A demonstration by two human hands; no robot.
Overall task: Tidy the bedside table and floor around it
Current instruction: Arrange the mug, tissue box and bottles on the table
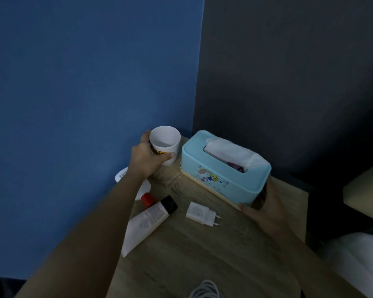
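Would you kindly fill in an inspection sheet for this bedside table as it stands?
Surface: light wooden bedside table, cluttered.
Job's things: white printed cup; pale blue plastic tissue box, tissue sticking out.
Clutter: white tube with black cap lying flat; white plug charger; red-capped white bottle, partly hidden.
Hands: left hand grips the cup; right hand holds the box's near end.
Cables: white coiled cable at the near edge.
Surroundings: blue wall, dark grey wall, white pillow.

Bare left hand and right hand — forearms bare too.
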